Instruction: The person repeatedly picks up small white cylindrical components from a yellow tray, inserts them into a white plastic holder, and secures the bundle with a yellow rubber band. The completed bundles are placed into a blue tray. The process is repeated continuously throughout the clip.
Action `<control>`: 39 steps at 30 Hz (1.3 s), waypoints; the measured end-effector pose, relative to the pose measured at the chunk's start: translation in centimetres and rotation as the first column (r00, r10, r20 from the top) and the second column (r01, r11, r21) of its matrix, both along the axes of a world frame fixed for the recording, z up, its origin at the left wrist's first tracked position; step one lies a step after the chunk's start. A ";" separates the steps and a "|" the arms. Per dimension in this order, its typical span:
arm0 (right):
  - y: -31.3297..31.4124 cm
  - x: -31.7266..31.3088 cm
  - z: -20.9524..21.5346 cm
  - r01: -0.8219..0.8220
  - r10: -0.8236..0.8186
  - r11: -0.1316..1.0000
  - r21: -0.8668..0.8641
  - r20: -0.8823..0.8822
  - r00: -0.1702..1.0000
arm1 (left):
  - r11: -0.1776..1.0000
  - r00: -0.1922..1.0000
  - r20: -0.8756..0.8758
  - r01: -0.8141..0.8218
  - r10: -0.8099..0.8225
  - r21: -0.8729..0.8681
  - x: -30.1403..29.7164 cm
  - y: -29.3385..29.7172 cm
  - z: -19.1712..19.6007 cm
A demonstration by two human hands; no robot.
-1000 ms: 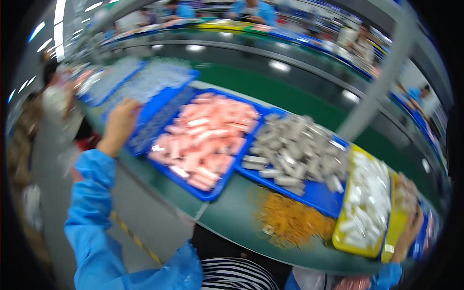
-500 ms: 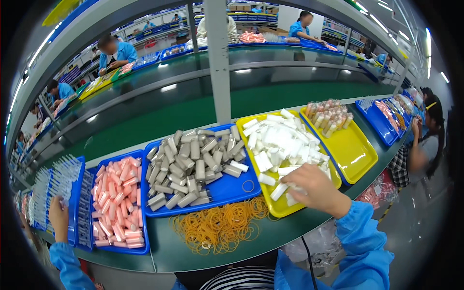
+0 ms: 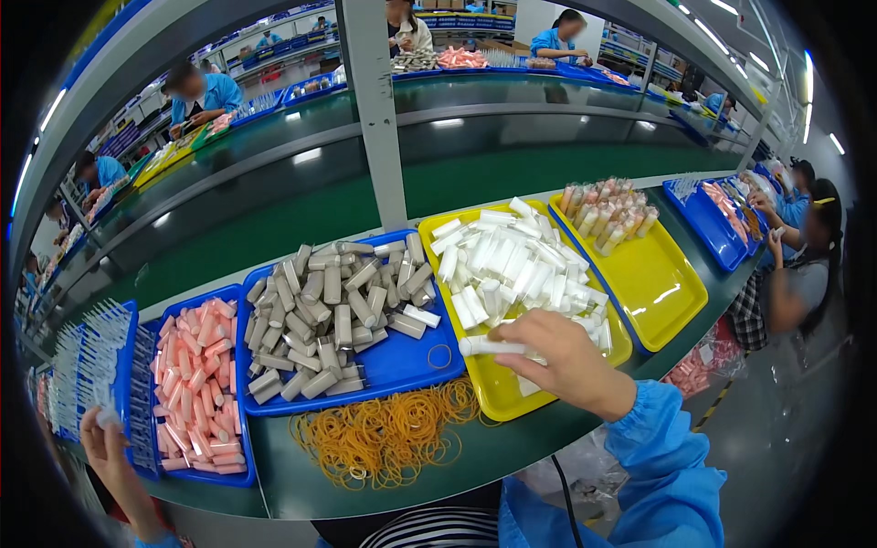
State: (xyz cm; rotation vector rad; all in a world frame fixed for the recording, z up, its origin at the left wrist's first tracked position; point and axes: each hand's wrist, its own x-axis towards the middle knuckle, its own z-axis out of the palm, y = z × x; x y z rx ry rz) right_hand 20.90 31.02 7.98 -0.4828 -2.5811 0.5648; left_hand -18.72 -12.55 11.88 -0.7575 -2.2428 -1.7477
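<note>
White piece pinched over a yellow tray

White piece [image 3: 480, 346], short and rod-like, sits clamped between the thumb and fingers of the right hand [image 3: 559, 354], above the near side of a yellow tray [image 3: 501, 399] heaped with similar pieces. The left hand [image 3: 108, 461] is beside a blue tray [image 3: 127, 388] of clear pieces [image 3: 89, 342]; something pale and blurred shows at its fingertips, but whether that grip is closed I cannot tell. Between the hands, pink pieces [image 3: 195, 379] and grey pieces [image 3: 340, 306] fill blue trays, with orange rubber bands [image 3: 375, 437] loose on the green desk [image 3: 274, 470].
</note>
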 end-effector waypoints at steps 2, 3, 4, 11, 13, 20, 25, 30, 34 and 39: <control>-1.7 -1.1 0.3 -0.013 -0.028 0.960 -0.280 -0.142 0.989 | 0.996 0.994 -0.098 0.039 -0.046 -0.076 4.7 3.2 -1.2; -2.6 -1.8 0.4 -0.019 -0.068 0.913 -0.409 -0.197 0.978 | 0.965 0.961 -0.101 0.251 -0.258 -0.082 7.0 5.4 -1.9; -3.4 -2.4 0.2 -0.082 -0.015 0.876 -0.476 -0.197 0.980 | 0.885 0.880 -0.103 0.457 -0.464 -0.089 9.4 7.8 -2.7; -6.5 -4.0 -1.5 -0.306 -0.002 0.291 -0.906 -0.321 0.947 | 0.667 0.593 0.312 0.701 -0.742 0.253 21.8 16.9 -6.7; -6.5 -4.0 -1.1 -0.258 -0.055 0.247 -0.934 -0.280 0.959 | 0.681 0.576 0.365 0.648 -0.731 0.340 23.1 17.0 -7.5; -6.8 -4.6 -1.9 -0.247 -0.272 0.054 -0.968 -0.252 0.929 | 0.568 0.399 0.410 0.657 -0.820 0.496 23.7 17.6 -7.9; -7.1 -5.1 -3.1 -0.210 -0.288 0.122 -0.970 -0.237 0.928 | 0.464 0.242 0.405 0.601 -0.881 0.650 23.4 17.7 -8.1; -7.4 -5.6 -2.9 -0.158 -0.178 0.194 -0.968 -0.193 0.965 | 0.483 0.271 0.405 0.601 -0.873 0.637 23.0 17.1 -8.8; -7.7 -6.1 -3.1 -0.140 -0.306 0.275 -0.951 -0.225 0.925 | 0.469 0.248 0.407 0.596 -0.879 0.651 23.1 16.7 -8.5; -7.8 -5.8 -3.4 -0.165 -0.239 0.332 -0.929 -0.252 0.938 | 0.444 0.238 0.381 0.597 -0.893 0.668 23.1 16.6 -8.6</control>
